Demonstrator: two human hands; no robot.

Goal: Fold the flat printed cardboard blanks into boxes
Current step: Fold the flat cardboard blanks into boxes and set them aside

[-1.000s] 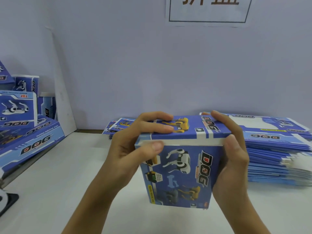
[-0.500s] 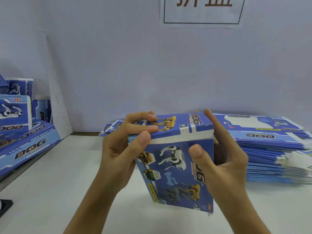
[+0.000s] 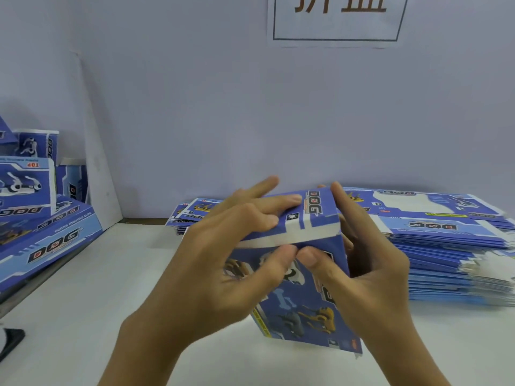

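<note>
Blue printed cardboard box (image 3: 295, 296) with robot-dog pictures and the word DOG is standing upright at the centre of the white tabletop (image 3: 92, 296), its bottom edge down on the surface, and both hands are working on it. At nine o'clock of the box, the left hand (image 3: 223, 263) is laying its fingers flat across the top panel, slightly fanned, while its thumb is pressing on the front face just under the white top edge. At three o'clock, the right hand (image 3: 367, 268) is wrapping round the right side, its index finger lying along the top right edge and its thumb pressing the front face, tip to tip with the left thumb. Behind the box, from twelve to three o'clock, a thick stack of flat blue printed cardboard blanks (image 3: 446, 246) is lying on the table. Over at nine o'clock, a pile of folded blue boxes (image 3: 30, 207) is leaning at the table's edge. Up at twelve o'clock, a white paper sign (image 3: 337, 20) with dark characters is hanging on the pale wall.
</note>
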